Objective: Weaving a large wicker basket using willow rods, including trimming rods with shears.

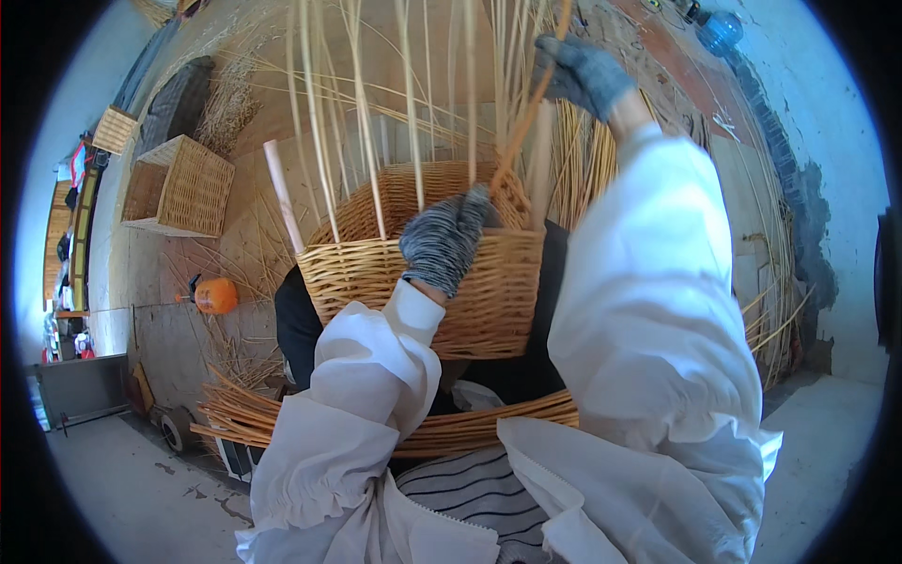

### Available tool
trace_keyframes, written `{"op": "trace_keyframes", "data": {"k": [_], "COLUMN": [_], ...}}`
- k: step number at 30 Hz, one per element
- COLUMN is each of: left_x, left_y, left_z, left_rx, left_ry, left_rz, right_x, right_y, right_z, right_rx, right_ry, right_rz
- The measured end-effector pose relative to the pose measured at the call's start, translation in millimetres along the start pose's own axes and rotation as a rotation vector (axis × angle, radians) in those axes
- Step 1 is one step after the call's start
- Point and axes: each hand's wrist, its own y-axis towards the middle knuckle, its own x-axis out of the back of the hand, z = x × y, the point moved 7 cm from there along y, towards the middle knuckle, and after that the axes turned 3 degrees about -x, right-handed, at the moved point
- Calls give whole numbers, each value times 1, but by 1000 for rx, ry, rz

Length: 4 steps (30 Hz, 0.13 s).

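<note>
A half-woven wicker basket (423,291) sits tilted in front of me, with tall pale stakes (409,103) rising from its walls. My left hand (443,235), in a grey striped glove, is closed over the near rim, right of its middle; its fingertips are partly hidden. A brown willow rod (526,122) slants up from beside those fingertips. Higher up and to the right, my right hand (584,77), in a grey glove, is closed on this rod. Thick peeled posts stand at the basket's corners, one at the left (284,195) and one at the right (541,164).
A bundle of brown rods (470,428) lies across by my lap. More rods (583,150) lie beyond the basket at right. On the floor at left are a finished-looking wicker basket (193,188) and an orange spray bottle (216,295). A blue water jug (720,33) stands far right.
</note>
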Motion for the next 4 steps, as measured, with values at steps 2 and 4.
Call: {"op": "trace_keyframes", "data": {"k": [2,4], "left_x": [0,-5], "left_y": [-1,1], "left_z": [0,1], "left_rx": [-9,60], "left_ry": [20,-30], "left_rz": [13,59], "right_x": [-1,10], "right_y": [5,8], "right_z": [-12,-26], "right_rx": [41,73], "right_ry": [257,360], "right_rz": [114,104]}}
